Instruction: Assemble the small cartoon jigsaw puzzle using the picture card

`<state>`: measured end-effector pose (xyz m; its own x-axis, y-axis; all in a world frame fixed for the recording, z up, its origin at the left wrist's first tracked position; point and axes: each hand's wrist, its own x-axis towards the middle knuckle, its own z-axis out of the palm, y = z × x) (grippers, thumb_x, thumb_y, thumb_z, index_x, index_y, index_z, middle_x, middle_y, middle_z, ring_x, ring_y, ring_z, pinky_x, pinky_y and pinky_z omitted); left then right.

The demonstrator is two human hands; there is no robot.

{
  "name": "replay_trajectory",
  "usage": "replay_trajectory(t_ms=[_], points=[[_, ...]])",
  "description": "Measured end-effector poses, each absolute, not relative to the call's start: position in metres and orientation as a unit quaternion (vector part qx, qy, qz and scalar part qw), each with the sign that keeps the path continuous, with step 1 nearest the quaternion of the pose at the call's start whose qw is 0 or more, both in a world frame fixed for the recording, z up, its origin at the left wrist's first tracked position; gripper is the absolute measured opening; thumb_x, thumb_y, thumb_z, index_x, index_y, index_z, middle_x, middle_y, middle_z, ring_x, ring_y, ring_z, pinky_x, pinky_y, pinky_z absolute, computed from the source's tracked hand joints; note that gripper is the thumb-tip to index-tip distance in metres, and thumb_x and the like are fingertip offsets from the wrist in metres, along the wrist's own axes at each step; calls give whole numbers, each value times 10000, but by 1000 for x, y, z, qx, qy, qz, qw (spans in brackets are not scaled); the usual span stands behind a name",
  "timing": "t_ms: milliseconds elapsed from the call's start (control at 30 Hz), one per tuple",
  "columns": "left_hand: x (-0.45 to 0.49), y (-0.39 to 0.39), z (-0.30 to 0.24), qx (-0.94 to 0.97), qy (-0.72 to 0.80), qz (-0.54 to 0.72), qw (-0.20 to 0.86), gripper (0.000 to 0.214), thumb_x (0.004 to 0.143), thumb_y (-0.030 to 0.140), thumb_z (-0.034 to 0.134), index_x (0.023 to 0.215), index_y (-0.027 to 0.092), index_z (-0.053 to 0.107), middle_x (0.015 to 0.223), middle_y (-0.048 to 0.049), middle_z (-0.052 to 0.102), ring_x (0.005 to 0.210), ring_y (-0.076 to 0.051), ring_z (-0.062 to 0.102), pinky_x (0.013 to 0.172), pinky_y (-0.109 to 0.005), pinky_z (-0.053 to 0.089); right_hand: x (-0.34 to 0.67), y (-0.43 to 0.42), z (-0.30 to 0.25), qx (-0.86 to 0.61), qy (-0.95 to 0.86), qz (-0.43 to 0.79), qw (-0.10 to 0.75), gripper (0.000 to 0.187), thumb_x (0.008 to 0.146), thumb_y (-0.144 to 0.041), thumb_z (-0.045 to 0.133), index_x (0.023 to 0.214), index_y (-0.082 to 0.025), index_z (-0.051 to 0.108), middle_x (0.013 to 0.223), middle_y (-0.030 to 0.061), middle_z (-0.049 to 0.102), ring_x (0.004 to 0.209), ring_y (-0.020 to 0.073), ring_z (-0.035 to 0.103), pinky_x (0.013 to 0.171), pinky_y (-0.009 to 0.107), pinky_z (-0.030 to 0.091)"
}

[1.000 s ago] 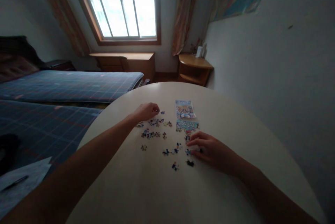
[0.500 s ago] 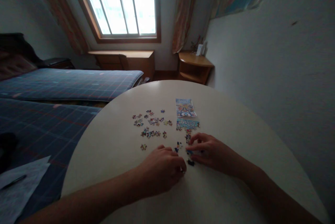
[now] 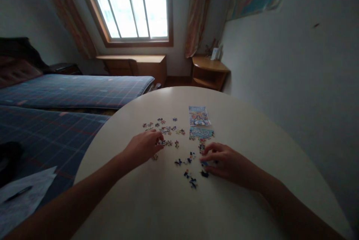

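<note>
Presently, left hand (image 3: 143,146) curled, nine o'clock of right hand (image 3: 226,160); can't tell whether left grip pinches anything. Right grip loosely spread. Loose puzzle pieces (image 3: 165,130) on counter (image 3: 244,128), two o'clock of left hand. Low left sweep could snag, scatter them.
</note>
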<state>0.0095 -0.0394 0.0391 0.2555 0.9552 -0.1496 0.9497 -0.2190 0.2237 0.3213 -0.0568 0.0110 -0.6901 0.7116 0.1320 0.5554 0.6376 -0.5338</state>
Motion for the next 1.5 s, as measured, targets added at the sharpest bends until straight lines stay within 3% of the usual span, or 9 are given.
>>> replay_trajectory(t_ms=[433, 567, 933, 1133, 1500], points=[[-11, -29, 27, 788, 590, 29, 174, 222, 823, 308, 648, 1012, 192, 655, 1006, -69, 692, 864, -213, 642, 745, -293, 464, 323, -56, 7, -358, -883, 244, 181, 263, 835, -259, 721, 1098, -269, 730, 1107, 78, 670, 994, 197, 663, 920, 393, 526], [-8, -39, 25, 793, 582, 46, 177, 130, 828, 249, 608, 944, 207, 650, 939, -45, 695, 852, -205, 640, 737, -285, 454, 323, -56, 9, -359, -883, 241, 182, 303, 817, -238, 728, 1119, -269, 718, 1112, 77, 673, 993, 195, 666, 912, 381, 528], [0, -52, 23, 795, 574, 54, 187, 177, 863, 231, 547, 981, 210, 678, 1048, -64, 671, 851, -196, 634, 764, -296, 472, 323, -57, 10, -357, -887, 240, 168, 170, 852, -277, 705, 1009, -299, 764, 1089, 66, 662, 983, 189, 666, 894, 368, 539], [-1, -59, 19, 800, 569, 62, 180, 137, 866, 268, 554, 943, 203, 647, 1038, -69, 657, 841, -194, 630, 769, -302, 482, 323, -58, 13, -355, -888, 242, 161, 164, 846, -279, 710, 994, -308, 775, 1086, 64, 665, 959, 185, 672, 877, 352, 546], [11, -86, 22, 790, 558, 126, 218, 118, 877, 180, 566, 935, 226, 658, 942, -34, 683, 824, -174, 624, 744, -292, 468, 323, -57, 14, -362, -887, 251, 141, 164, 843, -277, 716, 995, -296, 773, 1081, 65, 668, 973, 197, 664, 889, 364, 539]])
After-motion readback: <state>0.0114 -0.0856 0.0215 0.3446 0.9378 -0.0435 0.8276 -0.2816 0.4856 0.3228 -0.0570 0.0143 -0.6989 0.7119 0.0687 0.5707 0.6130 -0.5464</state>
